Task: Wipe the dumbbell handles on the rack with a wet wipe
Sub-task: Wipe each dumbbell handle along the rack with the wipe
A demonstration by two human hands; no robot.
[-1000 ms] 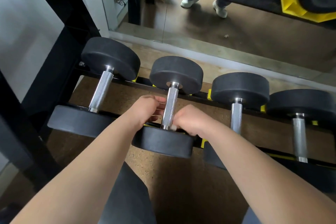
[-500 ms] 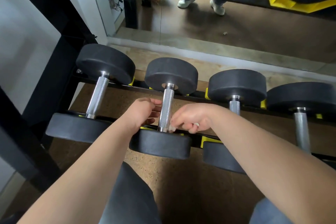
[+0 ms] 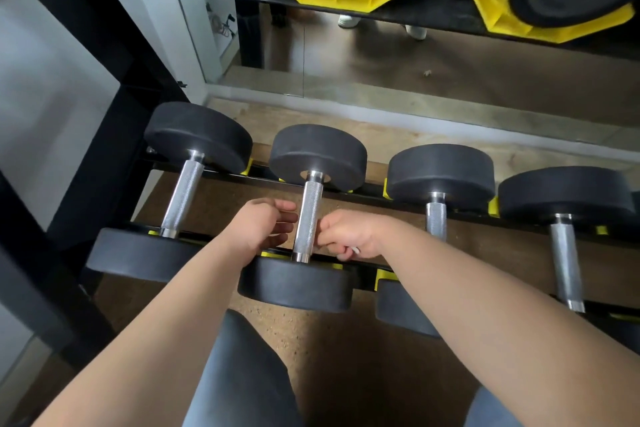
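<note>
Two bare forearms reach forward and down to the lower shelf of a black rack. The shelf holds four black dumbbells side by side, each lying with its metal handle pointing away from the person.

Both hands meet at the second dumbbell from the left. Its ridged silver handle runs up between them. The right hand is closed into a loose fist against the right side of the handle, low down near the closer weight. A small white scrap of the wet wipe peeks out from under its curled fingers; the rest of the wipe is hidden inside the hand. The left hand sits just beside the left side of the handle. Its fingers curve loosely toward the metal and hold nothing that shows. Whether the fingertips touch the handle cannot be told.

To the left of the left hand lies the first dumbbell. To the right of the right hand lies the third dumbbell, its handle partly hidden behind the right forearm. Further right is the fourth dumbbell.

Above and beyond the hands, an upper shelf carries yellow cradles with larger dark weights resting in them. Behind the rack, a mirror reflects brown flooring. Below the forearms, close to the camera, are the person's knees in dark grey cloth, over a speckled brown floor.
</note>
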